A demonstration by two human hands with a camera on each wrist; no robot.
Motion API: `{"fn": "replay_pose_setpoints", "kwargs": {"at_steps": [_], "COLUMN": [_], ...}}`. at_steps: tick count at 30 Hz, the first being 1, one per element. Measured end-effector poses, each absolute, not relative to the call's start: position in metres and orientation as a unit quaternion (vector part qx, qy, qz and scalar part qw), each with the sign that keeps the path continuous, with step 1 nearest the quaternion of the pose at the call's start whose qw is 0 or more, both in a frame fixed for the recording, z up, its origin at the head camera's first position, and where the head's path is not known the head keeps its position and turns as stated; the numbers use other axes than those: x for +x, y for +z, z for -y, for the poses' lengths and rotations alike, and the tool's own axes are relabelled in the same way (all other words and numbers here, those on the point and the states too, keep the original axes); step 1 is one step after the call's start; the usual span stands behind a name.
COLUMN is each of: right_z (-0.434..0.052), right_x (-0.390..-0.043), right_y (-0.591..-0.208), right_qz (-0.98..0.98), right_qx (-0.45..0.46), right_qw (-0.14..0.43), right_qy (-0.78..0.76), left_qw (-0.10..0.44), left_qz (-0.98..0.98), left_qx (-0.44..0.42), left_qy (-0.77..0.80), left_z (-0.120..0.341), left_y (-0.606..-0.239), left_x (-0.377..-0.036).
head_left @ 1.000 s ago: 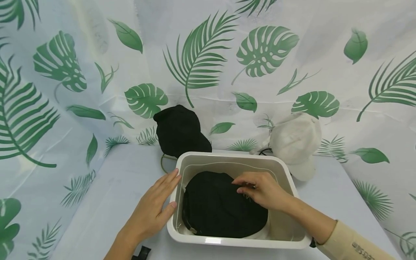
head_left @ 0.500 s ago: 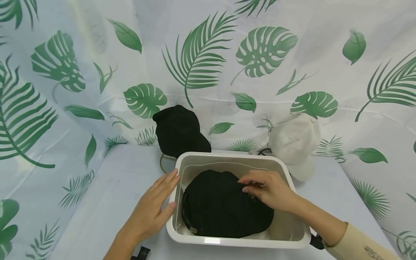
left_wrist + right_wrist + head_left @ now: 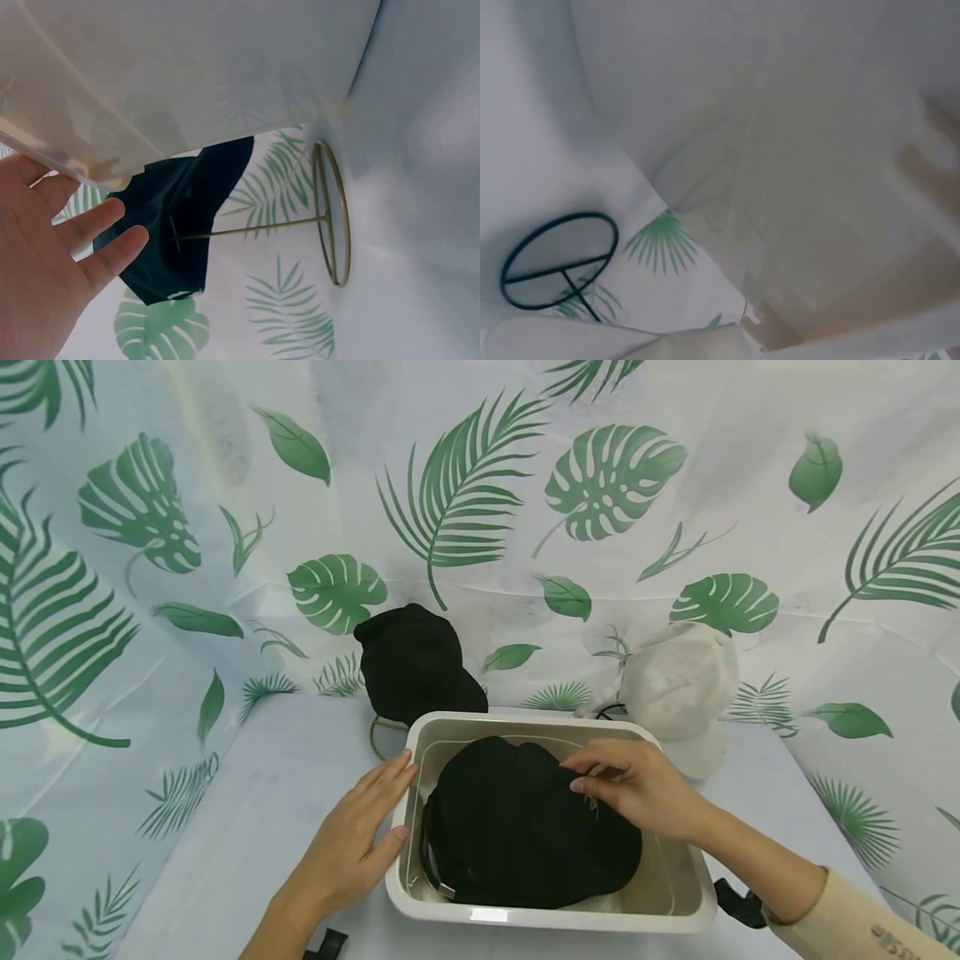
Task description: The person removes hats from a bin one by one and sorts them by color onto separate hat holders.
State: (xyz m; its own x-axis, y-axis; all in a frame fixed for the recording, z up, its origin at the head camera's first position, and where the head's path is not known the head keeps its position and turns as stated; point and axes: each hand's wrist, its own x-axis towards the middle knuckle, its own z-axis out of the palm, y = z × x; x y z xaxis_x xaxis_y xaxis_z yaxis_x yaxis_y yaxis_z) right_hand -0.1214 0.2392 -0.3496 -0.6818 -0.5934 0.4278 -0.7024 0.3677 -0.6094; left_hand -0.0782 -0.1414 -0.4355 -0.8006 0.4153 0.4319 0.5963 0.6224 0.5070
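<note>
A black cap [image 3: 525,835] lies in a whitish plastic bin [image 3: 570,922], its crown raised toward the back. My right hand [image 3: 648,785] pinches fabric at the cap's upper right between thumb and fingers. In the right wrist view, the bin's wall [image 3: 795,195] fills most of the picture and the hand shows only as a blur. Against the bin's left rim rests my left hand [image 3: 356,831], its fingers straight. The left wrist view shows the same hand [image 3: 45,247] touching the bin's edge. Something pale under the black cap is mostly hidden.
Behind the bin, another black cap [image 3: 412,664] hangs on a gold wire stand [image 3: 332,217]. A cream cap [image 3: 678,685] sits back right on a black wire stand [image 3: 559,262]. Black objects lie by the bin's right corner [image 3: 738,906] and at the front left [image 3: 327,943].
My right hand has moved right and slightly up and back, drawing the black cap's fabric with it. The cap now reaches further right and higher in the bin. My left hand stays put.
</note>
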Motion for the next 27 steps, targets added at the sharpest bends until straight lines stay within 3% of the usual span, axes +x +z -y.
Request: {"fn": "replay_pose_setpoints", "kwargs": {"at_steps": [13, 27], "right_z": [-0.243, -0.244], "right_x": [-0.122, -0.122], "right_y": [-0.331, -0.306], "right_qz": [0.834, 0.834], "right_qx": [0.379, 0.375], "right_qw": [0.065, 0.098], "right_qy": [0.395, 0.392], "left_qw": [0.138, 0.132], "left_qz": [0.889, 0.887], "left_qx": [-0.288, -0.293], "left_qy": [-0.327, -0.330], "left_z": [0.143, 0.144], "left_y": [-0.436, -0.435], "left_x": [-0.078, -0.079]}}
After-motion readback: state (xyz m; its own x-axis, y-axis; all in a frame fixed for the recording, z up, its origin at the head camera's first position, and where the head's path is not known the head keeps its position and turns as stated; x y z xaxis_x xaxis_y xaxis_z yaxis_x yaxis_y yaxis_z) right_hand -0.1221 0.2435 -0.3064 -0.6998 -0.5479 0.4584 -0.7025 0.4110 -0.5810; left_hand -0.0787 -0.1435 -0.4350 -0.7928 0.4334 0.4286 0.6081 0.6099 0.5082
